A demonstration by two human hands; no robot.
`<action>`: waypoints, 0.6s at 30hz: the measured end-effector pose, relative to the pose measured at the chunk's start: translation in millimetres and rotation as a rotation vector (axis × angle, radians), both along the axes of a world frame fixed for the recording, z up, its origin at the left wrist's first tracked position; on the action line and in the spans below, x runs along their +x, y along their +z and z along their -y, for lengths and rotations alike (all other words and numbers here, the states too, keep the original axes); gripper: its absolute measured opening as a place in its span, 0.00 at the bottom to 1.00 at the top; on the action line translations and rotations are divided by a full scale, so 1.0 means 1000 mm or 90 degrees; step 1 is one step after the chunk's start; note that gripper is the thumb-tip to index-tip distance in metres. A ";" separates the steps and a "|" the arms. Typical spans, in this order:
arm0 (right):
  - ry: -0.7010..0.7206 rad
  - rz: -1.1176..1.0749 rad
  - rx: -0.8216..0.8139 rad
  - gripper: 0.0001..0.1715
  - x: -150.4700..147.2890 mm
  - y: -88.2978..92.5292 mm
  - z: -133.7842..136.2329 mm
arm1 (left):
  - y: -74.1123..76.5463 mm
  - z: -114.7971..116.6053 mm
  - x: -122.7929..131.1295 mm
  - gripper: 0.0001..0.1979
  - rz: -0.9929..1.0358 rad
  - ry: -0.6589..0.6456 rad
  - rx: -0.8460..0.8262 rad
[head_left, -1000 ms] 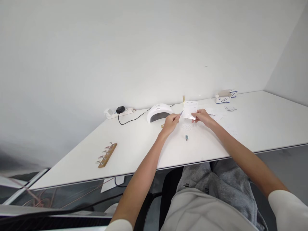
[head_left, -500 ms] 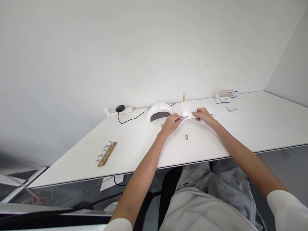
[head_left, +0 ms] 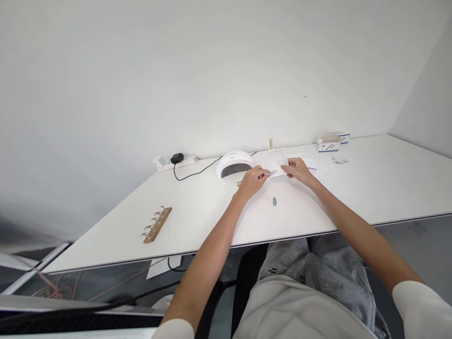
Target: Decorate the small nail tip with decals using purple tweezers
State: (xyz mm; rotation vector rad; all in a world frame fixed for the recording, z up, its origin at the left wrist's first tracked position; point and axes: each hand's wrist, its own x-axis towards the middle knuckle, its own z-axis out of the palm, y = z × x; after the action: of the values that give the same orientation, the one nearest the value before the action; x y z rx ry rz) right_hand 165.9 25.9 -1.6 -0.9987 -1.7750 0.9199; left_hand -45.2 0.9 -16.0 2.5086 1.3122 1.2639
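Note:
A white sheet [head_left: 277,159] with rows of small marks is held up over the table by my right hand [head_left: 298,170], its fingers closed on the sheet's lower right edge. My left hand [head_left: 253,181] pinches slim metal tweezers [head_left: 265,174], whose tips lie against the lower part of the sheet. Whether anything is between the tips is too small to tell. Nearer me on the table lies a small teal object [head_left: 274,201].
A white dome-shaped lamp [head_left: 234,163] stands behind my left hand. At left is a wooden strip [head_left: 158,225] with several upright pieces; behind it, a power strip [head_left: 187,161] with a black adapter [head_left: 177,158]. Small boxes [head_left: 328,146] stand at the back right.
The sheet has shifted and tilted slightly, and its glare has lessened. Both hands keep their holds with only slight movement.

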 end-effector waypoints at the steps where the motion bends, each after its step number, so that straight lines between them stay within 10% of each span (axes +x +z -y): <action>1: 0.000 0.004 0.001 0.10 0.000 0.000 0.000 | 0.000 0.000 0.000 0.11 -0.001 0.001 0.002; 18: 0.008 -0.017 -0.021 0.09 -0.001 0.003 0.002 | 0.001 -0.002 -0.001 0.13 -0.032 0.003 -0.009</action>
State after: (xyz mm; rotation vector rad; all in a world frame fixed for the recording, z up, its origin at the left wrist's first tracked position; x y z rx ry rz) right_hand 165.1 24.2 1.7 -0.9930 -1.7496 0.9688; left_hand -46.3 2.5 -15.4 2.5455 1.3333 1.1960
